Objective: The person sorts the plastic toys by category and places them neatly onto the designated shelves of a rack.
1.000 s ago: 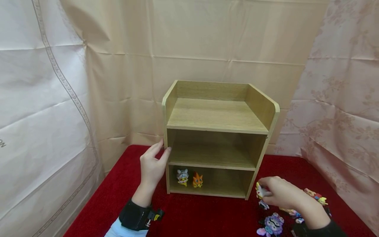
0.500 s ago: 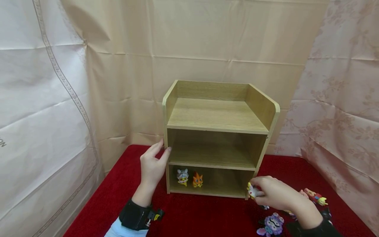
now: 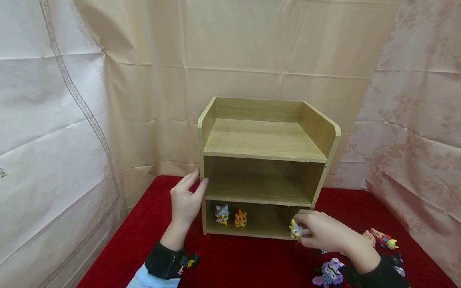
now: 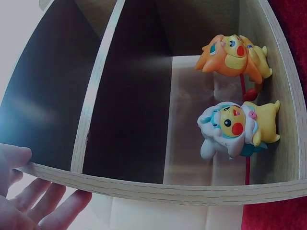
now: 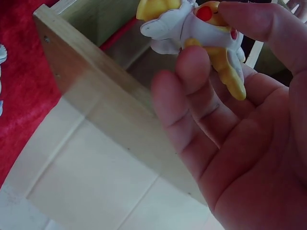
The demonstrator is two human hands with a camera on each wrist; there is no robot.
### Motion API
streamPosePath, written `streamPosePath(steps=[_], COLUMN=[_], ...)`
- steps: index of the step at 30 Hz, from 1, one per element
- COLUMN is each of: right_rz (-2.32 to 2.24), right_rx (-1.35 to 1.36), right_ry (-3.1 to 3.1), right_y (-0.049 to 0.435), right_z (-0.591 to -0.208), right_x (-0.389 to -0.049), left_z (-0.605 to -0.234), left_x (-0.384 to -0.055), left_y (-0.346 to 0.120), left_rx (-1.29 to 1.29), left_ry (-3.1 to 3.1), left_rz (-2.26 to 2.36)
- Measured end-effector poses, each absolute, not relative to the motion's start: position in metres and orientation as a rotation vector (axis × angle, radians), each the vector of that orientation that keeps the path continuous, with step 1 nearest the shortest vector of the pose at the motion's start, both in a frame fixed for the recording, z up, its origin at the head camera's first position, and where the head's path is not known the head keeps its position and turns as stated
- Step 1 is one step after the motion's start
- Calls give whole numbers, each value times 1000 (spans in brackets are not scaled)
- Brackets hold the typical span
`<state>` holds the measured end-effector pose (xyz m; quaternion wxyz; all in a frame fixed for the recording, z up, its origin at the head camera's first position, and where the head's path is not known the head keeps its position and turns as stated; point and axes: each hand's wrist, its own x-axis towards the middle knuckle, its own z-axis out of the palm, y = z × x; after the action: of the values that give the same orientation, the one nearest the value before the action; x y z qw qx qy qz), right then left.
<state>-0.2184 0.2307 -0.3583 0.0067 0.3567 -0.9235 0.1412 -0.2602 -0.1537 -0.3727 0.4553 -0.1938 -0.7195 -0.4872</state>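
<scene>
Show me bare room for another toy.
Free: both upper levels of the pale wooden shelf, between its sides; bottom level, between the spiky orange figurine and the right hand. Crowded: the red plush cloth around the purple figurine.

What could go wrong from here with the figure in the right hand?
The white-and-yellow figure is close to the right side panel of the shelf unit, so the right hand might bump it.
Held at the fingers, the figure could twist or slip.
If carried further left, it may topple the orange figure standing in the bottom compartment.
</scene>
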Motion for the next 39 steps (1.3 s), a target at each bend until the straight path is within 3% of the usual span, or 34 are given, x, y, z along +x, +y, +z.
streamPosePath(steps=[25, 39], right_rz=[167, 145], right_rx=[1168, 1051], right_ry=[-2918, -3011], right_y=[192, 179], right_z=[-369, -377], right_x=[-226, -237], left_z=[-371, -372], left_x=[-259, -260], left_y=[-153, -154], left_rx=[-465, -466], left_ry=[-1788, -1781], left_rz=[-1198, -1162])
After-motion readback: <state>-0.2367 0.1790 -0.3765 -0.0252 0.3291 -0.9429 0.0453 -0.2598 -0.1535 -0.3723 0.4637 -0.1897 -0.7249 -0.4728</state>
